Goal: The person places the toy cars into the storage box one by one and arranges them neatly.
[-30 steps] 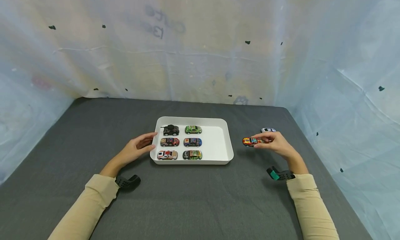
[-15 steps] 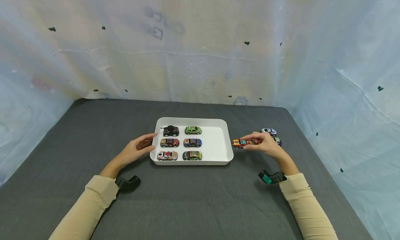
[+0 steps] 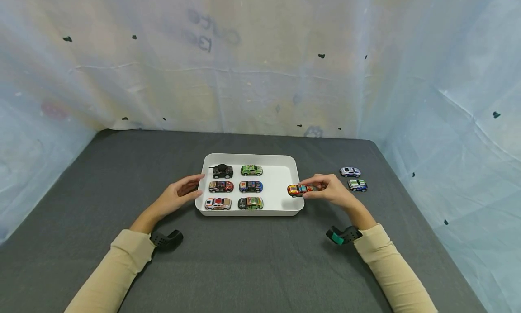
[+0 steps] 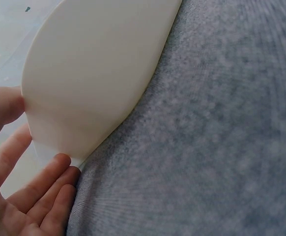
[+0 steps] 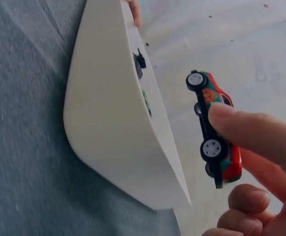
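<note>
My right hand [image 3: 334, 193] pinches a red and yellow toy car [image 3: 295, 190] between thumb and fingers, above the right rim of the white tray [image 3: 281, 168]. From the right wrist view, the car's wheels and dark underside show, and the car is apart from the tray wall [image 5: 108, 108]. At the tray's left side, my left hand [image 3: 177, 196] touches the rim and outer wall with thumb and extended fingers [image 4: 40, 184]. Inside the tray stand several toy vehicles in two columns, among them a black one with a barrel [image 3: 222, 171] and a green car [image 3: 251, 170].
To the right of the tray, a white and purple toy car [image 3: 350, 172] and a white and green one [image 3: 357, 185] stand on the grey cloth [image 3: 252, 263]. Pale plastic sheeting [image 3: 260, 91] hangs behind and beside the table.
My right hand has carried the red and yellow car leftward from the cloth to over the tray's right rim. The two cars at the right are now uncovered. My left hand stays put.
</note>
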`<act>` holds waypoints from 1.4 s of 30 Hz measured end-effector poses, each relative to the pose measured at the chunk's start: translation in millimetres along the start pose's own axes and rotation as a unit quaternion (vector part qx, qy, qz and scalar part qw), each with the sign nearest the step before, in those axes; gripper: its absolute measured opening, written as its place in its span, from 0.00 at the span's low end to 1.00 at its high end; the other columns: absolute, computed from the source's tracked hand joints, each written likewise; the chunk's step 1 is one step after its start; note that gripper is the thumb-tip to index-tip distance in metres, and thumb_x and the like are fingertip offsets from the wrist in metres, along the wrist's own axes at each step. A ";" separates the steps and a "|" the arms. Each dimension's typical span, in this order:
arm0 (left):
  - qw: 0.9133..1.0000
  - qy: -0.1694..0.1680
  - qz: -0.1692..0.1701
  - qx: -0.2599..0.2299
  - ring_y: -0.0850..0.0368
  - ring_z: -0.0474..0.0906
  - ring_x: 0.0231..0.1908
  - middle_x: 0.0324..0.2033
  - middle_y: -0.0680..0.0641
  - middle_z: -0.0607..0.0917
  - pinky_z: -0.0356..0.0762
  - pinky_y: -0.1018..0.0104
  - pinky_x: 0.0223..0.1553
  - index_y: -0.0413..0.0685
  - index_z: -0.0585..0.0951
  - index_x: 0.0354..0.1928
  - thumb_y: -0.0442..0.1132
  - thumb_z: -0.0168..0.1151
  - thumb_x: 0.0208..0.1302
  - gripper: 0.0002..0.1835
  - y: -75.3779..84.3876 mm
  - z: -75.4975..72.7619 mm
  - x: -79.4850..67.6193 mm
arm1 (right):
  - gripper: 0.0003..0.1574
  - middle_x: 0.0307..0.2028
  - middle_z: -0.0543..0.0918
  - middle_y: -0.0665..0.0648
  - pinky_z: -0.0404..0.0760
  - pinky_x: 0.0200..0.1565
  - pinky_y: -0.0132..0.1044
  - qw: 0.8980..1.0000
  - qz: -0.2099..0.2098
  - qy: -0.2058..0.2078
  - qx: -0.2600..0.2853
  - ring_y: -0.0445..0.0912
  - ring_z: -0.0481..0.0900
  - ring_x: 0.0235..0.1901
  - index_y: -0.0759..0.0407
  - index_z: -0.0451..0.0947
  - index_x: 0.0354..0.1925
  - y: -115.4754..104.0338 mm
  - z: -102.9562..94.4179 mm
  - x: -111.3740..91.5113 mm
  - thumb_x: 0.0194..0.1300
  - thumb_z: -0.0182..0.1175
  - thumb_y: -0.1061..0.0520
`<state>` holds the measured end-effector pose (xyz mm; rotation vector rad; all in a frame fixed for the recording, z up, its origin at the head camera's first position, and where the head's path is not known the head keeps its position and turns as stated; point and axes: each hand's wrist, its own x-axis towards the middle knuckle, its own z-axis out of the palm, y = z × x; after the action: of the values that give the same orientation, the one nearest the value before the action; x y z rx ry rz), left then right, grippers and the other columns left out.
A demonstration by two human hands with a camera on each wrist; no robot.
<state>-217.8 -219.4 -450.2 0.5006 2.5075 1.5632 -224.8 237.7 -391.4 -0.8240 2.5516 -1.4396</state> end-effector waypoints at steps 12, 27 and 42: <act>1.000 0.000 0.000 0.001 0.40 0.61 0.71 0.71 0.40 0.64 0.59 0.45 0.70 0.48 0.64 0.71 0.45 0.58 0.69 0.31 -0.6 0.2 0.1 | 0.21 0.21 0.62 0.50 0.58 0.25 0.29 0.999 0.041 0.018 -0.006 0.37 0.57 0.24 0.71 0.83 0.46 -1.0 21.2 8.8 0.51 0.71 0.66; 1.000 -0.001 0.007 0.003 0.41 0.61 0.70 0.72 0.41 0.64 0.68 0.77 0.65 0.49 0.64 0.71 0.44 0.58 0.70 0.30 -0.7 -0.2 0.1 | 0.21 0.20 0.61 0.50 0.57 0.25 0.28 0.997 0.066 0.010 -0.026 0.38 0.55 0.22 0.71 0.83 0.47 -0.5 36.6 8.5 0.53 0.70 0.65; 1.000 -0.005 0.000 0.003 0.39 0.61 0.71 0.72 0.40 0.63 0.61 0.45 0.68 0.48 0.63 0.72 0.44 0.57 0.70 0.31 2.6 -0.2 -1.7 | 0.22 0.17 0.58 0.45 0.54 0.19 0.28 0.998 0.054 -0.010 0.005 0.35 0.52 0.18 0.72 0.83 0.45 2.5 44.0 5.6 0.52 0.71 0.61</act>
<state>-215.7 -219.1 -447.9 0.5078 2.5055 1.5517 -215.7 202.3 -416.6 -0.6849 2.5296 -1.4026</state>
